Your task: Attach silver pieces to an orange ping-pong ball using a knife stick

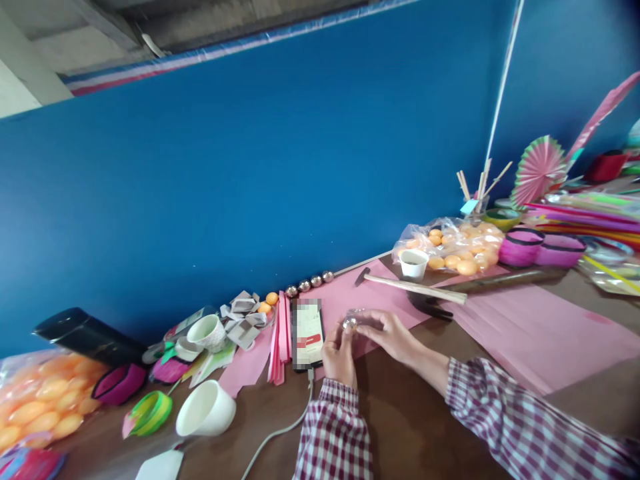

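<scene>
Both hands, left (340,353) and right (393,337), meet at a shiny silvery ball (350,323); 4 metallic balls (316,281) line up beyond the phone (308,337) on the brown desk (395,413).

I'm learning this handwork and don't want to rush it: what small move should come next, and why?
Probably a slight turn of the small shiny piece in the fingertips, to check it before setting it down. Both the left hand and right hand are on it, and the fingers hide part of its surface.
</scene>
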Demonstrator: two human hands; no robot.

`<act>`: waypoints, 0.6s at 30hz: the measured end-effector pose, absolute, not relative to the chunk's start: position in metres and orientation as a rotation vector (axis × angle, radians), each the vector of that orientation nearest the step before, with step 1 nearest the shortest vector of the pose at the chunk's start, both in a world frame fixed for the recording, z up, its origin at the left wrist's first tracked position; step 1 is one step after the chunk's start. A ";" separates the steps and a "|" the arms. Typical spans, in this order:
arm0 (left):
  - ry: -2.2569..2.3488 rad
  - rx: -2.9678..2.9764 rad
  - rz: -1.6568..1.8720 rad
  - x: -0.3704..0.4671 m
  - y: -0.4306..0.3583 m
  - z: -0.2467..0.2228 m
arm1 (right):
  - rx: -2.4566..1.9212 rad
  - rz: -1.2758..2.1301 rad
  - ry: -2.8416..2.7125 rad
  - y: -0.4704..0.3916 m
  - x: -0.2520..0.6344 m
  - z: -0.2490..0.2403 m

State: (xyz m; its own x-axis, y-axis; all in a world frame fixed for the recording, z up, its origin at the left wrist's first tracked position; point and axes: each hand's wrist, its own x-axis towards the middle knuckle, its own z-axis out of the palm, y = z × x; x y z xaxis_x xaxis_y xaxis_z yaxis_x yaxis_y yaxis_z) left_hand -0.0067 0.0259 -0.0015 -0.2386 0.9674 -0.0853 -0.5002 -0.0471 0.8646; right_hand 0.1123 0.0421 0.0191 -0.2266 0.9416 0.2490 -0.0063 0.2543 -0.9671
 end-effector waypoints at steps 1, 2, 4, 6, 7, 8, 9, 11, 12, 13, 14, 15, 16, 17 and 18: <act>0.999 0.689 1.578 -0.008 0.027 -0.004 | -0.912 1.163 -1.501 0.042 0.112 0.020; 1.013 0.722 1.580 -0.009 0.027 -0.006 | -0.907 1.165 -1.501 0.042 0.112 0.020; 1.029 0.782 1.590 -0.011 0.029 -0.011 | -0.899 1.172 -1.501 0.041 0.112 0.020; 1.025 0.802 1.592 -0.012 0.030 -0.014 | -0.904 1.174 -1.500 0.041 0.112 0.020; 1.015 0.802 1.588 -0.012 0.030 -0.015 | -0.910 1.171 -1.501 0.041 0.112 0.019; 1.004 0.801 1.584 -0.012 0.030 -0.015 | -0.914 1.167 -1.503 0.041 0.112 0.019; 1.000 0.801 1.582 -0.012 0.030 -0.016 | -0.915 1.165 -1.505 0.042 0.113 0.018; 1.007 0.803 1.588 -0.011 0.030 -0.015 | -0.906 1.165 -1.509 0.042 0.113 0.017; 1.012 0.812 1.589 -0.011 0.029 -0.015 | -0.903 1.165 -1.507 0.042 0.112 0.016; 1.018 0.823 1.591 -0.011 0.029 -0.014 | -0.904 1.166 -1.502 0.042 0.112 0.015; 1.023 0.832 1.596 -0.010 0.028 -0.013 | -0.908 1.165 -1.497 0.043 0.112 0.015; 1.025 0.837 1.600 -0.010 0.028 -0.012 | -0.913 1.164 -1.491 0.043 0.112 0.015; 1.025 0.832 1.607 -0.009 0.028 -0.011 | -0.918 1.162 -1.485 0.043 0.111 0.014; 1.022 0.822 1.611 -0.008 0.027 -0.010 | -0.923 1.163 -1.479 0.043 0.111 0.014; 1.017 0.804 1.613 -0.008 0.027 -0.010 | -0.927 1.163 -1.474 0.044 0.111 0.014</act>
State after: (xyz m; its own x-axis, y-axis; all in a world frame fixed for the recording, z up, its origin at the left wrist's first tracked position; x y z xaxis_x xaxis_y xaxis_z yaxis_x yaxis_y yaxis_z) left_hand -0.0078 0.0269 -0.0096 -0.2550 0.9668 0.0158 -0.4020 -0.1209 0.9076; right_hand 0.1113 0.0436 0.0142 -0.2054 0.9485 0.2411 -0.0136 0.2436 -0.9698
